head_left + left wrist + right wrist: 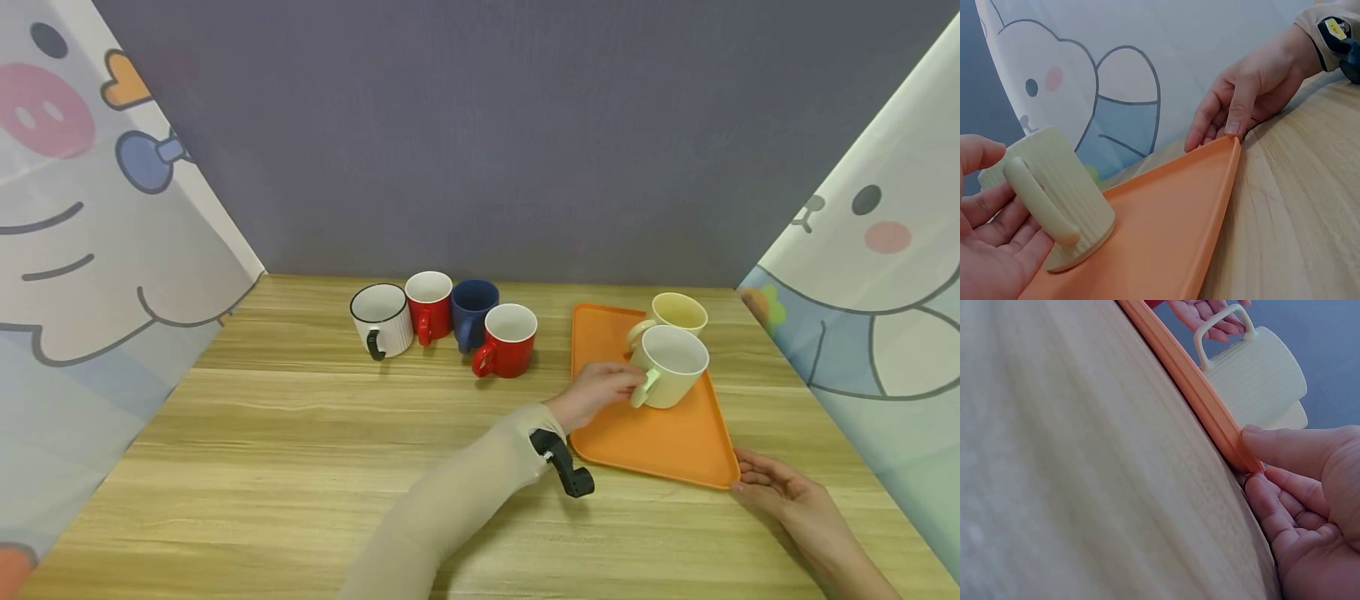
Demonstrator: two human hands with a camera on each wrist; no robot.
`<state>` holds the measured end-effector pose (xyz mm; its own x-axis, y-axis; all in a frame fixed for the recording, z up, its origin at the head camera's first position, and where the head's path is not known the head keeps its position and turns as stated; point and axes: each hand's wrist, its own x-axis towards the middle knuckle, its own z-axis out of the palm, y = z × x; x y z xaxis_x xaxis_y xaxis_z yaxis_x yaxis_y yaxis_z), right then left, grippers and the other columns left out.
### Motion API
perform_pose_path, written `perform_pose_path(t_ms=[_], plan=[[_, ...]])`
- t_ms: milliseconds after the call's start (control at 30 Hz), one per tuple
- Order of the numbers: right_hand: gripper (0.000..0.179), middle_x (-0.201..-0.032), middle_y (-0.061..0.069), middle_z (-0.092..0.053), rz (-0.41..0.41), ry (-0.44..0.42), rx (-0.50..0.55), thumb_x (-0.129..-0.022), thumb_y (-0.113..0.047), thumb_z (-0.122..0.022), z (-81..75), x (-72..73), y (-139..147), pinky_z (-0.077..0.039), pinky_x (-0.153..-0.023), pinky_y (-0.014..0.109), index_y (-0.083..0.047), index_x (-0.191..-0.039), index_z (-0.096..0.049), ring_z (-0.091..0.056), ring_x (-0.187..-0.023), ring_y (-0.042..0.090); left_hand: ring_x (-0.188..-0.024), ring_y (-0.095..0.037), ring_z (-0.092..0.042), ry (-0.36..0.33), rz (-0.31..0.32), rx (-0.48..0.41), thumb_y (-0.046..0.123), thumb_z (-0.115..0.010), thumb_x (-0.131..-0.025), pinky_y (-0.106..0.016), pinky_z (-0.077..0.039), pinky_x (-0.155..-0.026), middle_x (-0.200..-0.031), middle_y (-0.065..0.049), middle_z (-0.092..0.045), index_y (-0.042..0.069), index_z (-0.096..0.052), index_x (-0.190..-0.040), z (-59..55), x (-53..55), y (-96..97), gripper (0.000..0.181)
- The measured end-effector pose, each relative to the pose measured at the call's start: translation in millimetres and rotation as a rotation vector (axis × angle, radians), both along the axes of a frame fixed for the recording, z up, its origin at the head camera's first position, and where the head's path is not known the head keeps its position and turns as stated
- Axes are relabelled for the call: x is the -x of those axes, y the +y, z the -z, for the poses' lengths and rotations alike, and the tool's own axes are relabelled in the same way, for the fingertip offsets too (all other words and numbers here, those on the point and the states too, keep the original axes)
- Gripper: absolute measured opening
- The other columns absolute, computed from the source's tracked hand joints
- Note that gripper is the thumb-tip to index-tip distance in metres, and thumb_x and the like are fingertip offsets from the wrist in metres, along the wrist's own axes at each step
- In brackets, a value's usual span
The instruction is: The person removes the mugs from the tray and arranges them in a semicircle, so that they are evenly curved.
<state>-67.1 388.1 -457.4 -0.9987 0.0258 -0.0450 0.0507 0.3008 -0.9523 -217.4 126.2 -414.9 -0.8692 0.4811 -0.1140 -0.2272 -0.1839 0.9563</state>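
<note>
My left hand (602, 392) is beside the handle of a pale green ribbed mug (672, 367) standing on an orange tray (637, 446). In the left wrist view, the fingers (1007, 219) reach behind the handle while the thumb stands apart from them. The right hand (787, 500) pinches the tray's near right corner, thumb on top and fingertips at the underside, as the right wrist view shows. Just behind the green mug is a pale yellow mug (681, 310), partly hidden by it, also over the tray.
To the tray's left stand a white mug with a black rim (386, 329), a red mug (431, 308), a dark blue mug (474, 312) and a nearer red mug (516, 350). A grey panel (480, 142) closes off the back; cartoon-printed sheets (915, 317) line both sides.
</note>
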Motion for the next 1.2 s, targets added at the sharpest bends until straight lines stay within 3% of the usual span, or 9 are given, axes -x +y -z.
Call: perform_pose_path(t_ms=[267, 667, 867, 1200], plan=[[0.045, -0.104, -0.01, -0.066, -0.002, 0.005, 0.013, -0.096, 0.005, -0.06, 0.3, 0.0, -0.7, -0.051, -0.075, 0.015, -0.032, -0.121, -0.065, -0.061, -0.091, 0.003, -0.078, -0.005, -0.064, 0.02, 0.052, 0.038, 0.007, -0.066, -0.094, -0.019, -0.052, -0.074, -0.099, -0.016, -0.074, -0.011, -0.071, -0.107, 1.6, 0.8, 5.5, 0.023], [0.043, -0.105, -0.011, -0.066, -0.006, -0.038, -0.048, -0.097, 0.001, -0.061, -3.0, -0.4, -0.1, -0.052, -0.075, 0.017, -0.033, -0.123, -0.062, -0.062, -0.093, 0.004, -0.077, -0.004, -0.062, 0.049, 0.062, 0.066, 0.007, -0.066, -0.094, -0.018, -0.05, -0.07, -0.096, -0.015, -0.074, -0.01, -0.072, -0.105, 1.2, 1.5, 7.1, 0.021], [0.045, -0.105, -0.011, -0.066, -0.004, -0.027, -0.005, -0.096, 0.003, -0.06, -1.8, -1.4, -0.7, -0.052, -0.075, 0.016, -0.033, -0.122, -0.063, -0.062, -0.092, 0.004, -0.074, -0.004, -0.06, 0.07, 0.03, 0.098, 0.007, -0.068, -0.093, -0.017, -0.048, -0.067, -0.089, -0.01, -0.075, -0.008, -0.074, -0.1, -0.8, -0.3, 8.3, 0.018], [0.045, -0.105, -0.01, -0.067, -0.007, -0.018, 0.004, -0.096, 0.003, -0.06, -1.2, 0.1, -0.6, -0.052, -0.075, 0.016, -0.034, -0.121, -0.064, -0.063, -0.092, 0.004, -0.075, -0.002, -0.06, 0.07, -0.056, 0.15, 0.007, -0.069, -0.092, -0.017, -0.045, -0.069, -0.089, -0.014, -0.075, -0.006, -0.076, -0.096, -7.1, -4.4, 8.9, 0.015]])
